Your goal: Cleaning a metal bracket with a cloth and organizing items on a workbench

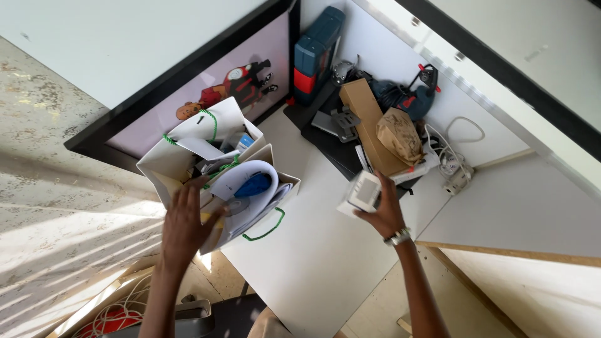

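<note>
Head view shows your left hand (184, 222) spread flat on the white paper bag (188, 156) at the desk (319, 250) edge, so brace it while your right hand (385, 209) grips the small white box (362, 191) firmly.

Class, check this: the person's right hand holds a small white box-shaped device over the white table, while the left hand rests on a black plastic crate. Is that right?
Not quite. In the head view the left hand rests on a white paper bag with green cord handles, not a crate. The right hand does hold the small white box-shaped device over the white table.
</note>
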